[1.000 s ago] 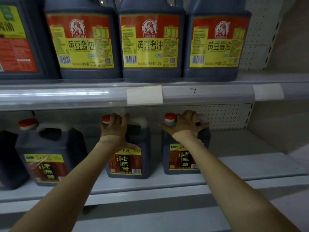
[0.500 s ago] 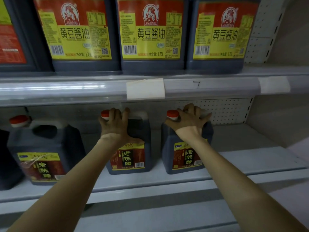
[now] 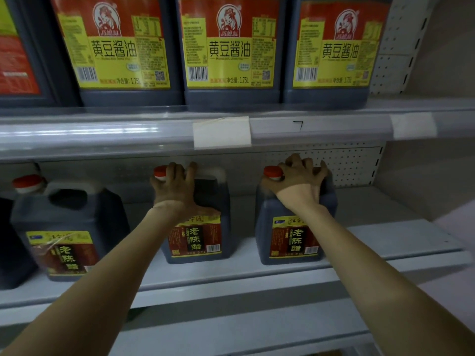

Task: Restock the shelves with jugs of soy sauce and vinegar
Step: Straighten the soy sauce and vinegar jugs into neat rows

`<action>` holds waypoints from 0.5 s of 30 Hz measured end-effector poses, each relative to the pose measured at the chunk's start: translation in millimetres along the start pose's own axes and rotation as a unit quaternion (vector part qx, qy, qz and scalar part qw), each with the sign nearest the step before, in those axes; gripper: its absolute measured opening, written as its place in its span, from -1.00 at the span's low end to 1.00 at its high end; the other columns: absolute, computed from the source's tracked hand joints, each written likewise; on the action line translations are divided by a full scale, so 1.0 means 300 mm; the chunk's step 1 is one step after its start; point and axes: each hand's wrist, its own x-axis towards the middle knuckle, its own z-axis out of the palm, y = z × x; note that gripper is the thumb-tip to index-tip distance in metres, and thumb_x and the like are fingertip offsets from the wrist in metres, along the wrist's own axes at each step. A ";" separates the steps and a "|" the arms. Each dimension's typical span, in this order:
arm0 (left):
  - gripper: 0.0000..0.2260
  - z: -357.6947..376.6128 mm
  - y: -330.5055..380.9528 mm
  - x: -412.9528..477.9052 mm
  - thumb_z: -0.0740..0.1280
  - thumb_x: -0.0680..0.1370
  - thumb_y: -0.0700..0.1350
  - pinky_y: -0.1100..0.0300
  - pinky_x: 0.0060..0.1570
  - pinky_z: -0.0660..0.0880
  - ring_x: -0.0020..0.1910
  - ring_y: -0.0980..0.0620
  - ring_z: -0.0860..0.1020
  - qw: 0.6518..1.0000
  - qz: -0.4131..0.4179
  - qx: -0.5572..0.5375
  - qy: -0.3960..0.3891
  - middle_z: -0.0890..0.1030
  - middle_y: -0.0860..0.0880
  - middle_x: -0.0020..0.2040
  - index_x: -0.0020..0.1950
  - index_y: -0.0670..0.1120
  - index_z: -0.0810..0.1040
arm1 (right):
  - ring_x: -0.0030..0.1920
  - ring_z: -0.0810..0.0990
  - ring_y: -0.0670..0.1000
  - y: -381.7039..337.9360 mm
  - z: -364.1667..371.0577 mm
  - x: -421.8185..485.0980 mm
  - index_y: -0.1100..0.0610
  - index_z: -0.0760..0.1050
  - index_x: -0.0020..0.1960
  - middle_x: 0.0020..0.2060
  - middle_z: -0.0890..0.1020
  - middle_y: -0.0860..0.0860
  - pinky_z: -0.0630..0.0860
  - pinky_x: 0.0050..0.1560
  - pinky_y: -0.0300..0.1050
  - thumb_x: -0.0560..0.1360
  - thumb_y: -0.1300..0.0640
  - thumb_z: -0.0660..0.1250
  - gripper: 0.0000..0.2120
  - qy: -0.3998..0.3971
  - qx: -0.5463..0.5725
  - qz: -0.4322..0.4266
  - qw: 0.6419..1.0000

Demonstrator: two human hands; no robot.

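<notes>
Two dark vinegar jugs with red caps stand on the lower shelf [image 3: 385, 242]. My left hand [image 3: 177, 188] grips the top of the middle vinegar jug [image 3: 198, 240], fingers curled over its handle beside the cap. My right hand [image 3: 298, 181] grips the top of the right vinegar jug [image 3: 293, 242] the same way. A third vinegar jug [image 3: 64, 235] stands to the left, untouched. Three soy sauce jugs with yellow and red labels [image 3: 226, 52] line the upper shelf.
The upper shelf's front rail [image 3: 102, 134] carries a blank white tag [image 3: 222, 131] and hangs low over both hands. A pegboard back wall [image 3: 352, 163] and a side wall close the right end. Bare shelf lies right of the right jug. Another dark jug [image 3: 10, 253] sits far left.
The view has drawn nearer and dropped a little. Both hands stay on the jug tops, and the two jugs sit slightly further back on the shelf than a second ago.
</notes>
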 end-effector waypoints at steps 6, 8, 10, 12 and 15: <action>0.01 0.006 -0.005 -0.010 0.44 0.22 0.40 -0.16 0.32 0.19 0.40 -0.15 0.16 1.000 0.011 -0.014 0.019 0.26 -0.13 0.38 0.49 0.00 0.08 | 0.26 0.35 0.18 0.020 0.047 -0.043 0.05 0.60 0.04 0.16 0.48 0.08 -0.14 0.41 0.32 0.33 -0.39 -0.19 -0.23 0.064 0.056 0.004 0.996; 0.00 0.004 -0.006 -0.007 0.43 0.23 0.40 -0.17 0.32 0.18 0.40 -0.15 0.15 1.000 0.009 -0.017 0.010 0.25 -0.12 0.38 0.49 0.01 0.07 | 0.28 0.31 0.18 0.020 0.062 -0.065 0.09 0.57 0.09 0.19 0.47 0.13 -0.06 0.39 0.42 0.39 -0.39 -0.12 -0.27 0.079 0.047 -0.007 0.996; -0.01 0.000 -0.010 -0.002 0.42 0.25 0.40 -0.17 0.33 0.16 0.42 -0.14 0.13 1.000 0.014 -0.023 0.001 0.23 -0.11 0.39 0.49 0.02 0.05 | 0.34 0.22 0.17 0.027 0.053 -0.077 0.09 0.49 0.20 0.27 0.40 0.13 -0.09 0.36 0.48 0.44 -0.40 -0.02 -0.32 0.055 0.030 -0.023 0.998; -0.06 -0.007 -0.017 0.003 0.39 0.29 0.40 -0.19 0.34 0.14 0.43 -0.13 0.10 0.999 0.021 -0.046 -0.009 0.21 -0.10 0.42 0.48 0.03 0.06 | 0.44 0.08 0.17 0.043 0.026 -0.077 0.05 0.32 0.38 0.41 0.23 0.10 -0.19 0.35 0.47 0.44 -0.44 0.06 -0.27 -0.023 0.019 -0.036 0.999; -0.23 -0.020 -0.028 0.012 0.32 0.40 0.35 -0.24 0.34 0.12 0.45 -0.13 0.10 0.996 0.021 -0.084 -0.018 0.22 -0.09 0.45 0.47 0.04 0.13 | 0.51 -0.13 0.18 0.079 -0.021 -0.074 0.00 0.04 0.51 0.51 -0.04 0.06 -0.12 0.40 0.41 0.33 -0.52 0.17 -0.05 -0.143 0.045 -0.060 0.987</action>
